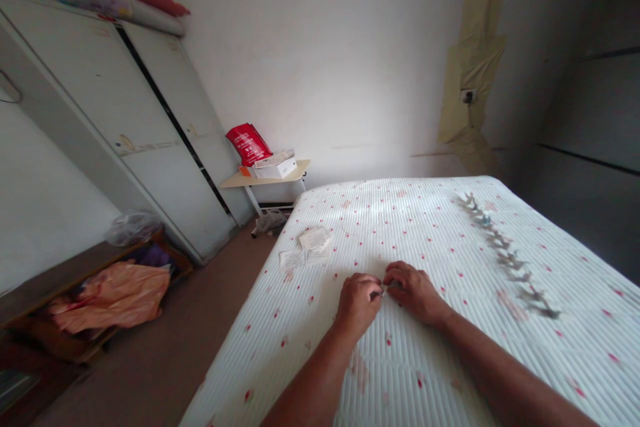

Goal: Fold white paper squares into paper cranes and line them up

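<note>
My left hand (359, 298) and my right hand (414, 290) meet over the middle of the bed, fingertips almost touching. Both are closed in a pinch on a small folded piece of paper (383, 289), which the fingers mostly hide. To the right, a row of small folded paper figures (505, 253), grey and whitish with pointed ends, runs from the far side toward me. Left of my hands lie several flat pieces of printed paper (313, 243), some overlapping.
A white ribbed sheet with red dots covers the bed (400, 360). Beyond its far left corner stands a small table (235, 180) with a red bag (249, 145) and a white box (275, 167). Grey cabinets (125, 107) and a low wooden unit with orange cloth (115, 293) are at left.
</note>
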Demonstrator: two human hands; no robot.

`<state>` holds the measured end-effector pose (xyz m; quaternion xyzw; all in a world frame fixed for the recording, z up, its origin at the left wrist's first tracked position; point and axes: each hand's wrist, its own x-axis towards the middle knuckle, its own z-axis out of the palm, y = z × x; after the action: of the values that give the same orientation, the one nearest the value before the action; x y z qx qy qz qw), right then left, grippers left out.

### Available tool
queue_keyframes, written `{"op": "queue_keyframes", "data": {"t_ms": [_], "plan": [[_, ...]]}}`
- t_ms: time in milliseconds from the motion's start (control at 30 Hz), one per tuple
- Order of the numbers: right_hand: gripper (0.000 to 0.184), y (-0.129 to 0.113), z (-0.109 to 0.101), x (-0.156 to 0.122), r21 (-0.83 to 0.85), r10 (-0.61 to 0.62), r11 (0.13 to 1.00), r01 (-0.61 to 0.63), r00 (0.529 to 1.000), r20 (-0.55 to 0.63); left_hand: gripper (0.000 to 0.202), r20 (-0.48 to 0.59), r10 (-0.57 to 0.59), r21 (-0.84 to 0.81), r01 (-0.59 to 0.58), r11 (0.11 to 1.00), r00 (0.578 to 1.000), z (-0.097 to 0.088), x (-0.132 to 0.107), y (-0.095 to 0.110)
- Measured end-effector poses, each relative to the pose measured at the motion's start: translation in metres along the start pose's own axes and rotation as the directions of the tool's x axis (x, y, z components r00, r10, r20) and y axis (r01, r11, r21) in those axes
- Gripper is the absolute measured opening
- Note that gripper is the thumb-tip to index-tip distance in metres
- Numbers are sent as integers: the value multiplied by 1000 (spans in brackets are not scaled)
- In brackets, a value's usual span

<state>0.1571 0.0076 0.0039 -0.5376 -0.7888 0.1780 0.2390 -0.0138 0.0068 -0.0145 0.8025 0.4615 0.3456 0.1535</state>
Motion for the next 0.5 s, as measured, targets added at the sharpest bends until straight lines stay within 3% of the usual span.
{"op": "queue_keyframes", "data": {"t_ms": [500], "plan": [[21, -14, 0, 3, -114, 137, 984, -134, 990, 19, 19, 13, -2, 10, 2, 1000, 1000, -1, 0, 3]]}}
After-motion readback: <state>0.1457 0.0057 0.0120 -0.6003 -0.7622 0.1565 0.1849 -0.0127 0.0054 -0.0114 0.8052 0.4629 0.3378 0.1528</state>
